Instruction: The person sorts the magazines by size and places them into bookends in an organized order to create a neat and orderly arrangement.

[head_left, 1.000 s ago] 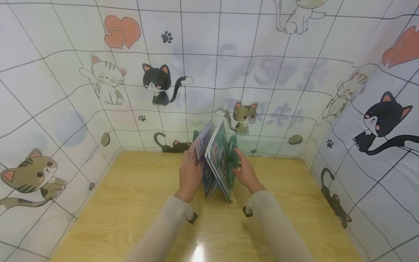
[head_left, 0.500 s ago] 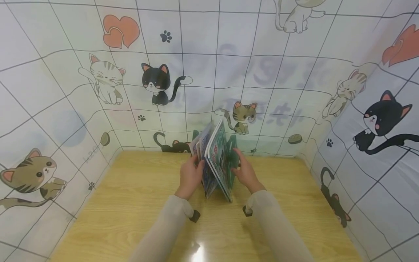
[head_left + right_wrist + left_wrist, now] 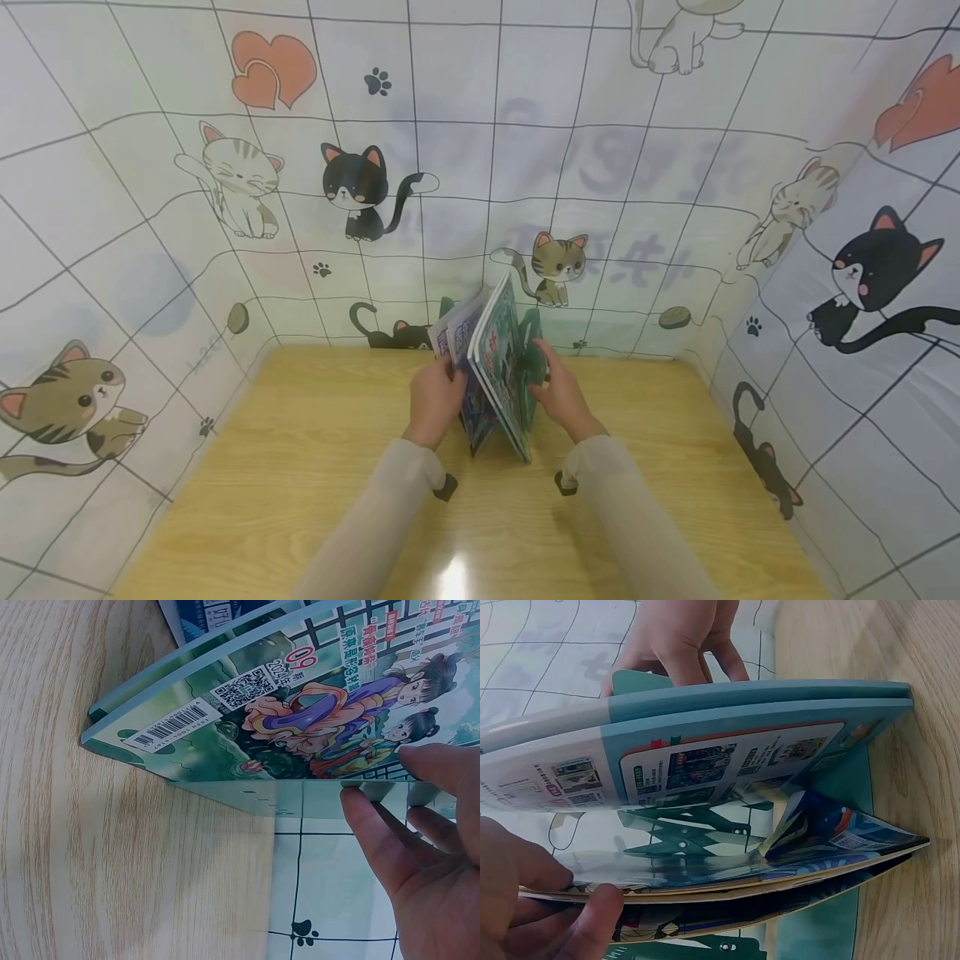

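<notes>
Several magazines stand upright in a green bookend [image 3: 533, 354], whose scissor-like lattice [image 3: 686, 836] shows behind the gap between them. My left hand [image 3: 435, 402] pinches the thin blue-purple magazines [image 3: 463, 329] on the left side, thumb on one face and fingers on the other. They tilt left at the top, their upper edges fanned apart. To their right, two green-edged magazines [image 3: 497, 358] lean together; the right one's cover [image 3: 330, 724] shows two drawn figures and a barcode. My right hand [image 3: 564, 396] grips the bookend's right panel, thumb close against that cover.
The wooden table [image 3: 315, 500] spreads around the bookend. Cat-patterned walls [image 3: 622, 208] rise at the back and on both sides, the back one close behind the bookend. Dark wrist straps [image 3: 446, 487] sit at both sleeves.
The blue-purple magazines have fanned out and tipped left at the top, widening the gap to the green-edged ones. My left hand has shifted slightly lower on them; my right hand stays put.
</notes>
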Tool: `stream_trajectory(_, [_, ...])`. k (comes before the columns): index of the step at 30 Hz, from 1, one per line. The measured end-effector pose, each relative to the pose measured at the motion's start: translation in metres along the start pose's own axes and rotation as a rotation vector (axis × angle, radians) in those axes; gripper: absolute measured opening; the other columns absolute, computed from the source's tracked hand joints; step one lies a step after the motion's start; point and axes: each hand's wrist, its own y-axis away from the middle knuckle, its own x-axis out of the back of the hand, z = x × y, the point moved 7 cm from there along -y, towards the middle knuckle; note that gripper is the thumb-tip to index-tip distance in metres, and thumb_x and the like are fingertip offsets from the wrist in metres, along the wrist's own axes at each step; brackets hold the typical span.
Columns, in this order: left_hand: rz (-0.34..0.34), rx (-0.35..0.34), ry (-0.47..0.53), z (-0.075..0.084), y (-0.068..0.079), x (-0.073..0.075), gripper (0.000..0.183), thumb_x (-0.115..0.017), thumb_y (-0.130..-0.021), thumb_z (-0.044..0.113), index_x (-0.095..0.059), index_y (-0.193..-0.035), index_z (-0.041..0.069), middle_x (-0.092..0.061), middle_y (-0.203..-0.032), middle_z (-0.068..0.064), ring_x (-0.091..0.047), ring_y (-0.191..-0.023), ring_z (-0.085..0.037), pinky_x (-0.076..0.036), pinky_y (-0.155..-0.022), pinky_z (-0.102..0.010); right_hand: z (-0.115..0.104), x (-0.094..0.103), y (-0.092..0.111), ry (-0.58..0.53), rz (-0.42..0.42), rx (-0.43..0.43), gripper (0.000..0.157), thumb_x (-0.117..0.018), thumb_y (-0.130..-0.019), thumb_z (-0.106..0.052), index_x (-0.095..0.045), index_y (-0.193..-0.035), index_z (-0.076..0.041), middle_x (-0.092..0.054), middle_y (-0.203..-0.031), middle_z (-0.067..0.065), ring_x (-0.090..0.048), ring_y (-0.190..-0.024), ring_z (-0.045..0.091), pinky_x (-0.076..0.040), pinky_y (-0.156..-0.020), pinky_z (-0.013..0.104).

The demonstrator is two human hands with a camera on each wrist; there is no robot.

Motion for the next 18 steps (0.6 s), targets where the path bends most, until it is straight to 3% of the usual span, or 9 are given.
stream_trajectory(9, [0.029, 0.004, 0.043, -0.0034, 0.0011, -0.0033, 0.015, -0.059, -0.094, 0.014, -0.068, -0.094, 0.002, -0.071, -0.084, -0.011, -0.062, -0.062, -0.016, -0.050, -0.051, -0.030, -0.0007, -0.0003, 0.0008, -0.008, -0.003, -0.001, 0.088, -0.071, -0.085, 0.004, -0.024, -0.152, -0.027, -0.027, -0.156, 0.015, -0.052, -0.117, 0.049, -0.052, -0.084, 0.053])
stream_trajectory(18, [0.133, -0.049, 0.061, -0.0053, 0.0072, -0.0004, 0.012, -0.058, -0.095, 0.009, -0.067, -0.095, 0.001, -0.072, -0.091, -0.014, -0.068, -0.068, -0.022, -0.054, -0.053, -0.033, -0.0007, -0.0013, 0.0015, -0.029, -0.011, -0.015, 0.090, -0.070, -0.085, 0.004, -0.023, -0.152, -0.033, -0.025, -0.157, 0.015, -0.050, -0.118, 0.051, -0.053, -0.083, 0.053])
